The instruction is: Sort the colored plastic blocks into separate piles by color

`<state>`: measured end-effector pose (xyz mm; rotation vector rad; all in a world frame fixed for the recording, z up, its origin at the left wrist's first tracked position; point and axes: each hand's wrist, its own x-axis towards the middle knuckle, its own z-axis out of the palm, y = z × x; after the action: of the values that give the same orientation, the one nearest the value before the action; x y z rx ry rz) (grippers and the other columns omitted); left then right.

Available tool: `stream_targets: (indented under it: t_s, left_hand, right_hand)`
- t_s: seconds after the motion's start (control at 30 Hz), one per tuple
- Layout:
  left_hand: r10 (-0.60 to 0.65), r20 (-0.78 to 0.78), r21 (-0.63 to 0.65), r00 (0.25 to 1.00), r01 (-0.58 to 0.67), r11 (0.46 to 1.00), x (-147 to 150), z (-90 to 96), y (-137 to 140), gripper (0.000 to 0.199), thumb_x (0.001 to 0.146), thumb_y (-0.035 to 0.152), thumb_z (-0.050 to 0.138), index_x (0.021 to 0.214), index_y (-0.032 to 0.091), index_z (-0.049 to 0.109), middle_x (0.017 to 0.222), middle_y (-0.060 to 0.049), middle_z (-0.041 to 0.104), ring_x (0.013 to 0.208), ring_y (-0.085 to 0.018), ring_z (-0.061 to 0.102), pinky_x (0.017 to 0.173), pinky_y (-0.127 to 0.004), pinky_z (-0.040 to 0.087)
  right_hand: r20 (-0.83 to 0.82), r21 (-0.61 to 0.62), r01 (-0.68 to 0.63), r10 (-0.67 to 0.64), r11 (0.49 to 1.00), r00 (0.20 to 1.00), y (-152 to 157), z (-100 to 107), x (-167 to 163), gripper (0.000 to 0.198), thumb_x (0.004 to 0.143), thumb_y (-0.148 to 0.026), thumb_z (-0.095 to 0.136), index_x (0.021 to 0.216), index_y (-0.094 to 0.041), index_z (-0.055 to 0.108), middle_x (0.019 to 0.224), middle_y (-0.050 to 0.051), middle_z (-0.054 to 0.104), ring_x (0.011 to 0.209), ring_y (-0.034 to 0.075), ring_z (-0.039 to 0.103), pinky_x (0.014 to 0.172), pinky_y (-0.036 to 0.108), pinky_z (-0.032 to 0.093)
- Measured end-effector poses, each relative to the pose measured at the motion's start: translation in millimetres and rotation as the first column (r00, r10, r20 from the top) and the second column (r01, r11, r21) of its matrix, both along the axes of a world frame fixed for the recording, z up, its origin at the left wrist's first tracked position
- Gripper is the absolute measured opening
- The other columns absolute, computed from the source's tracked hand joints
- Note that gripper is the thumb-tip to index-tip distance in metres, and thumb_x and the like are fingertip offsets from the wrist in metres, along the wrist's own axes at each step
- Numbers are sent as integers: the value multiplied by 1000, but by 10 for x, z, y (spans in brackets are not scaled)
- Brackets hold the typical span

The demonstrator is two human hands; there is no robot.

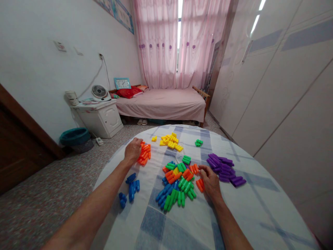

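Note:
At the far left of the table, my left hand [133,151] is curled at the edge of a pile of orange plastic pieces [145,155]. Its fingers close on an orange piece at the top, though the fingertips are partly hidden. My right hand [210,178] reaches in beside a mixed heap, its fingertips closed at an orange ribbed piece [194,169]. Another orange piece [200,185] lies by its thumb. The mixed heap holds green pieces [186,185], blue pieces [166,192], orange and yellow ones, each like short tubes joined side by side.
Yellow pieces [171,141] and a few green ones [198,142] lie towards the far edge. Purple pieces [223,168] form a pile at right, and blue pieces [132,190] lie at left. A checked cloth [192,225] covers the round table. Beyond stands a bed [166,102].

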<state>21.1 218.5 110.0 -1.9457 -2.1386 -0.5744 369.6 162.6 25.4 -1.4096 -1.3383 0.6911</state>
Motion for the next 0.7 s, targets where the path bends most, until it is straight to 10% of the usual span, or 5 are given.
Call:
stream_targets:
  t_s: [0.33,0.53,0.7]
  left_hand:
    - [-111,-91,-119,990,100,988,216,-8,-176,24,83,21,48,100,21,66,108,-9,62,101,-23,57,84,-31,46]
    - [-548,90,-102,832,555,826,1315,27,-316,25,83,24,52,105,22,65,106,-7,64,103,-21,57,91,-32,45]
    - [-656,-18,-274,755,627,729,2191,-175,-372,22,84,24,52,100,16,65,100,-14,65,101,-26,56,87,-39,44]
  right_hand:
    - [7,30,11,-11,999,1000,-4,15,2,31,80,-40,46,92,-20,66,92,5,70,85,22,63,77,34,46]
    - [-65,-32,5,-7,999,998,26,-17,9,41,85,-49,41,97,-19,66,94,7,69,82,21,64,71,32,48]
    - [-217,-29,-19,12,999,976,59,-58,42,50,84,-57,42,103,-17,62,94,9,69,76,20,65,67,31,51]
